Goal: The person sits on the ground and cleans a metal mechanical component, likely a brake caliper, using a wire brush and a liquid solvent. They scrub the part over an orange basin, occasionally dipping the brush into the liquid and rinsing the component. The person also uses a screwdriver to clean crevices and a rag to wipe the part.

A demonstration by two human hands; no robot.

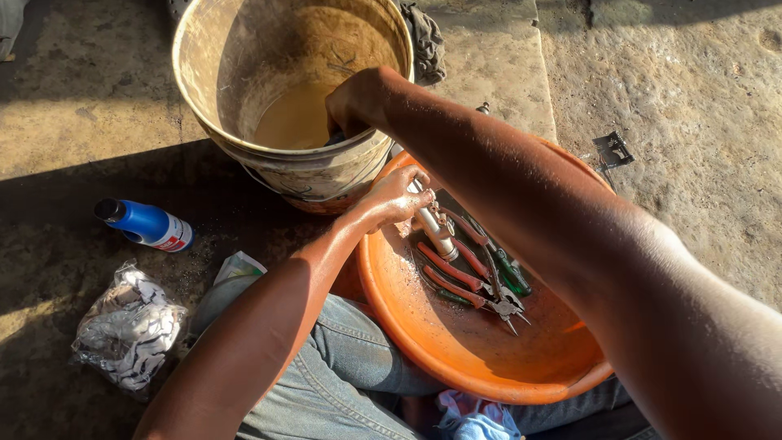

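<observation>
A person sits on the ground, seen from above, both bare arms reaching forward. The left hand is curled around the top end of a metal cylinder, gripping it closed; the cylinder slants down from that hand into an orange basin resting against the person's jeans. Just below and right of the left hand, inside the basin, lie pliers with red handles and others with green handles, their jaws pointing toward the person.

The right hand reaches further ahead, dipped over the rim into a dirty pale bucket that holds muddy water. Its fingers are hidden behind the rim, so their grip cannot be told. The bucket touches the far edge of the basin, just beyond the left hand.

Left of the left arm, on the ground, lie a blue bottle with a black cap and, nearer the person, a crumpled plastic bag. A grey rag hangs behind the bucket.
</observation>
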